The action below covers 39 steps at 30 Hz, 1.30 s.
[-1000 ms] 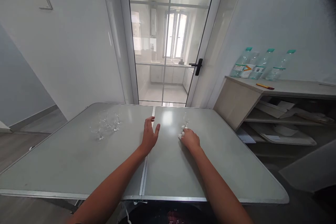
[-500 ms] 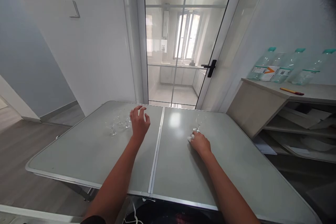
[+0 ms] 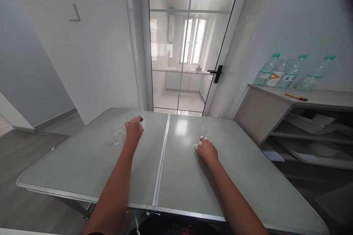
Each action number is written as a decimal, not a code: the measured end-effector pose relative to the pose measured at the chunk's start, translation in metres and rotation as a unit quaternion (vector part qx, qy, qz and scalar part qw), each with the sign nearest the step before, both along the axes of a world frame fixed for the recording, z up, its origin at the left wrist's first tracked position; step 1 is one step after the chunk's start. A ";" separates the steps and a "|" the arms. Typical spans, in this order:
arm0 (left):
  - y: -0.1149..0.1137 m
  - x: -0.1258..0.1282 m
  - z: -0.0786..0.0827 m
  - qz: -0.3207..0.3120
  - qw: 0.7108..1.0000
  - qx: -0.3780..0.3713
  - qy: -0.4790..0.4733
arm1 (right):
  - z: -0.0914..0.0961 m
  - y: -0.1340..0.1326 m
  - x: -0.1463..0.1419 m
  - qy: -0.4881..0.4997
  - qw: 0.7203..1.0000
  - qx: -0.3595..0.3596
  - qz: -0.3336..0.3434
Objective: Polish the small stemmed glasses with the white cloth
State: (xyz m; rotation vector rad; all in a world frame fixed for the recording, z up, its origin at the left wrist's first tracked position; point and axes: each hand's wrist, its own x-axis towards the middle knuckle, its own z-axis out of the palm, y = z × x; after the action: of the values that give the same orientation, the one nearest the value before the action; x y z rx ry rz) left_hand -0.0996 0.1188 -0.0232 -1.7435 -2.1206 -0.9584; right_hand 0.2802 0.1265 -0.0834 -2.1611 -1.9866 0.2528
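Observation:
My right hand (image 3: 208, 150) is closed around a crumpled white cloth (image 3: 196, 146), on the right half of the grey table (image 3: 182, 176). Just beyond its fingertips stands a clear stemmed glass (image 3: 208, 127), with its lower part close to the hand. Over the left half, my left hand (image 3: 134, 129) has its fingers curled; what they hold, if anything, is hidden. Several clear glasses stand close together to its left, the nearest glass (image 3: 114, 138) showing only faintly against the tabletop.
A metal seam (image 3: 162, 154) divides the table. Behind it is a glass door (image 3: 187, 44) with a black handle (image 3: 217, 73). On the right, a wooden shelf unit (image 3: 264, 114) carries several plastic bottles (image 3: 289, 77) and a yellow-and-red stick (image 3: 296, 97); papers fill its shelves.
My left hand has moved slightly left, towards the glasses, and its spread fingers have curled. My right hand stays by the single glass with the cloth. The view has shifted a little.

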 end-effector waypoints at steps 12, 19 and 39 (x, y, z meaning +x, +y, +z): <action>0.000 -0.005 -0.003 0.011 0.999 -0.015 0.041 | -0.001 0.002 0.002 0.014 0.999 0.013 -0.028; -0.002 0.003 0.003 -0.014 0.999 -0.015 0.044 | 0.012 -0.008 -0.006 0.007 0.997 0.059 -0.045; -0.034 0.146 -0.024 -0.425 0.895 0.098 0.091 | -0.009 -0.023 -0.053 0.458 0.790 0.039 0.406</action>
State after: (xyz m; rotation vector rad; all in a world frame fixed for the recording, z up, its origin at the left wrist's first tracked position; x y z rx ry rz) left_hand 0.0467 0.0847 -0.0468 -2.5548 -1.0482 -1.0686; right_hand 0.2269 0.1037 -0.0923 -0.6686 -2.0070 1.0611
